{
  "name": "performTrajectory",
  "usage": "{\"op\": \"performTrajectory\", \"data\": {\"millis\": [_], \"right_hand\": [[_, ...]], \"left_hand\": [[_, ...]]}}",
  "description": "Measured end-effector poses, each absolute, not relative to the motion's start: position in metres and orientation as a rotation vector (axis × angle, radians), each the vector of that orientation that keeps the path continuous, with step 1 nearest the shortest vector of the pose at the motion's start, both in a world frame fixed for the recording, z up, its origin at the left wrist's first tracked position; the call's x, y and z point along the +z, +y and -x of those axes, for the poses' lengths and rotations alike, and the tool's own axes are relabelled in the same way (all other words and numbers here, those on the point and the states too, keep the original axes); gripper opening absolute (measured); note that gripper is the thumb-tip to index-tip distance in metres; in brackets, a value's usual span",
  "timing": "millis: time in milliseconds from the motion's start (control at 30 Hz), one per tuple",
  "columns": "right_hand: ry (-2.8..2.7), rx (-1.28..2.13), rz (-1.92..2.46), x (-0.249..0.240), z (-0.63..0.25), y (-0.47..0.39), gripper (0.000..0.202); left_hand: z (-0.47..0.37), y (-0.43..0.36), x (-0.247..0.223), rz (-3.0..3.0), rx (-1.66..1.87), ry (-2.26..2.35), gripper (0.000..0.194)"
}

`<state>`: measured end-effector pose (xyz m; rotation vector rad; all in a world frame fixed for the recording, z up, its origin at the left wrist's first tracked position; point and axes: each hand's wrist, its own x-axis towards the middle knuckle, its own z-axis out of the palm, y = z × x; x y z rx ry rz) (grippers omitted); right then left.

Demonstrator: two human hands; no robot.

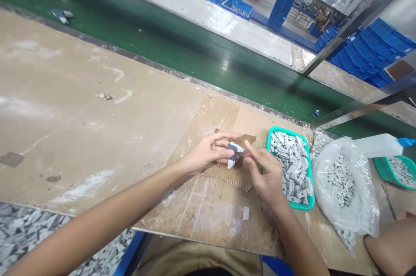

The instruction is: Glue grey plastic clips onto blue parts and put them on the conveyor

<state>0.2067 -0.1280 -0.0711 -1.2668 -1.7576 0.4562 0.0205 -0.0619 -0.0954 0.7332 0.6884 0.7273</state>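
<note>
My left hand point(211, 151) is closed around a small white and dark blue plastic part point(232, 154), gripping it between thumb and fingers above a piece of corrugated cardboard point(238, 180). On the right side of that part is my right hand point(264, 170), its thumb and index finger brought close together at the part's edge. Whatever may sit between those two fingertips is too small to make out. Just right of my right hand stands a teal basket point(312, 200) full of small grey and white pieces.
A clear plastic bag point(367, 189) of small pieces lies right of the basket, near a white bottle point(378, 145) and another teal basket point(385, 172). Another person's arm point(393, 243) shows at lower right. A green conveyor belt point(195, 66) runs beyond the table point(97, 137).
</note>
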Motion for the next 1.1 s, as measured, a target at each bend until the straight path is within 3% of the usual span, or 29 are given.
{"op": "performTrajectory", "data": {"millis": [233, 500, 733, 900, 1100], "right_hand": [[-1.371, 0.421, 1.381, -0.073, -0.213, -0.133, 0.026], [-0.888, 0.490, 1.413, -0.052, -0.252, -0.118, 0.035], [-1.238, 0.355, 1.789, -0.061, -0.282, -0.114, 0.041], [-1.470, 0.310, 2.058, -0.066, -0.291, -0.115, 0.030], [-1.647, 0.334, 2.284, -0.072, -0.273, -0.116, 0.018]], "left_hand": [[-0.006, -0.056, -0.102, -0.495, 0.689, 0.475, 0.027], [-0.002, -0.050, -0.102, -0.417, 0.714, 0.517, 0.030], [-0.003, -0.054, -0.087, -0.439, 0.719, 0.644, 0.028], [-0.009, -0.055, -0.079, -0.493, 0.832, 0.771, 0.032], [-0.015, -0.053, -0.077, -0.807, 0.898, 0.951, 0.054]]}}
